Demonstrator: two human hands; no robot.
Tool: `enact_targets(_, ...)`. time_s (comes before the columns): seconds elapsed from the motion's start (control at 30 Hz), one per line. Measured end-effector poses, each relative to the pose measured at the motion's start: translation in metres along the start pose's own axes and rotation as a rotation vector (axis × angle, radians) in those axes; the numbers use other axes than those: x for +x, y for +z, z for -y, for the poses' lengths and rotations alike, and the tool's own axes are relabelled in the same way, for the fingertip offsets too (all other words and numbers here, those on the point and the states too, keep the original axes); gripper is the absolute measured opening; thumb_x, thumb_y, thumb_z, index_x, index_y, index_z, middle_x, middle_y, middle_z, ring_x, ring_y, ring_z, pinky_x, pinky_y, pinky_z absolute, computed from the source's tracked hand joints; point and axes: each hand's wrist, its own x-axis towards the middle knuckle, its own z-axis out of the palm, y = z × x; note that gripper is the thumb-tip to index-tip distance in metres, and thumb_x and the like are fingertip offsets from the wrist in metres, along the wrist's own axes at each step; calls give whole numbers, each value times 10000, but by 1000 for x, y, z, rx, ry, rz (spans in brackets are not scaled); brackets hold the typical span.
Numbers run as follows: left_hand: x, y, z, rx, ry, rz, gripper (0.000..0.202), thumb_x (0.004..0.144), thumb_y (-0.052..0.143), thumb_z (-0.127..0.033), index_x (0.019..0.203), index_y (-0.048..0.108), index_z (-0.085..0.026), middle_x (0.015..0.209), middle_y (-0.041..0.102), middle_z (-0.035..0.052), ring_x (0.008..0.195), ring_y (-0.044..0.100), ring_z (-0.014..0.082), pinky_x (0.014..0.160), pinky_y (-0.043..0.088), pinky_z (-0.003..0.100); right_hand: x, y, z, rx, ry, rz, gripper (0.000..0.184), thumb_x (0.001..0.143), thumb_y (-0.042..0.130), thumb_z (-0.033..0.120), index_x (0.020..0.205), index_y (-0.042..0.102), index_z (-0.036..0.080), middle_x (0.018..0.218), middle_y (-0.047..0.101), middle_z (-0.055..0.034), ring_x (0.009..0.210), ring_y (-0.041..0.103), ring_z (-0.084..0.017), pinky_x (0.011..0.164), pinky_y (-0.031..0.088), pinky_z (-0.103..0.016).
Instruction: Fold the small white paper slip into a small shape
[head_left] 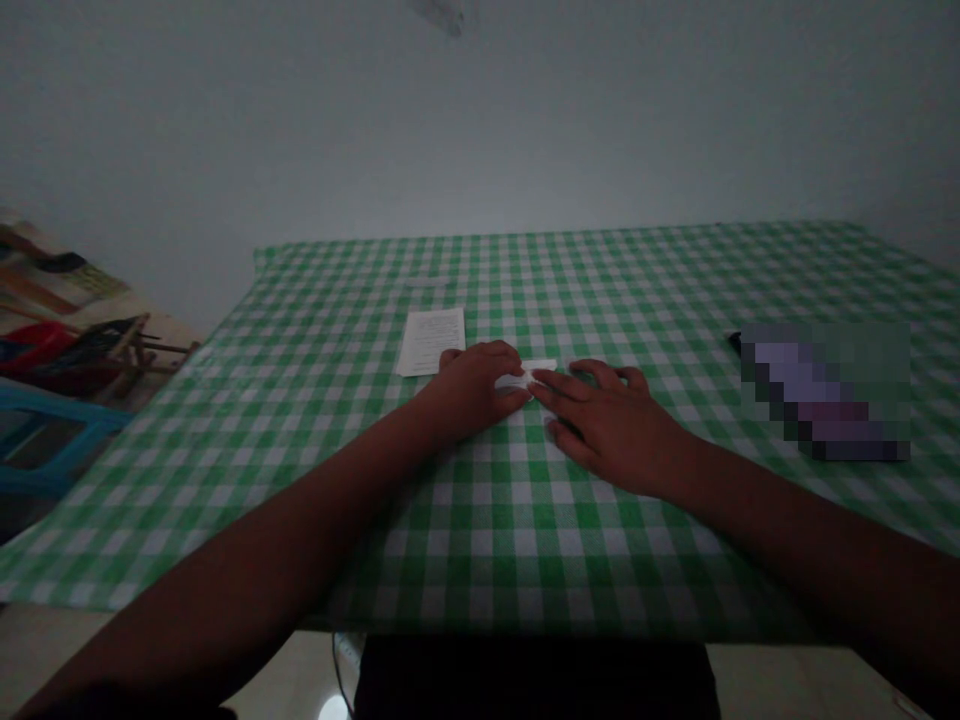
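From my head cam, the little white paper piece (543,365) sits about mid-frame on the checked desk (510,560), with my left hand (478,385) curled around its left end, thumb and fingers closed on it, I'd guess to stop it sliding. My right hand (622,420) is spread loosely open, gripping nothing, just fingertips touching the paper, probably to keep it flat. The printed sheet (433,340) lies just beyond my left hand, upper left of centre, maybe parked there to stay out of the way lol.
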Motion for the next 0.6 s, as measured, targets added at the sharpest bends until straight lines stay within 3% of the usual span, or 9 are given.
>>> enact_targets(0.17, 0, 4, -3, 26, -28, -27, 211, 891, 617, -390, 1026, 666, -235, 1216, 652, 23, 1151, 583, 226, 951, 370, 426, 0, 1, -2, 9, -16, -10, 504, 980, 352, 394, 1460, 444, 272, 1566, 394, -43, 1311, 399, -403, 899, 392, -598)
enact_targets(0.37, 0, 6, -3, 22, -50, -31, 245, 866, 634, -399, 1058, 647, -249, 1268, 633, 35, 1215, 545, 247, 959, 360, 434, 1, 0, -5, 56, -20, 9, 500, 983, 336, 395, 1459, 441, 284, 1581, 370, -13, 1300, 392, -401, 876, 401, -581)
enact_targets(0.6, 1, 5, -9, 67, -95, -1, 311, 782, 664, -379, 1051, 611, -233, 1248, 630, 51, 1178, 558, 277, 949, 380, 467, 1, -1, -5, 64, -26, -2, 503, 978, 349, 399, 1454, 454, 274, 1558, 409, -42, 1293, 394, -400, 877, 391, -554)
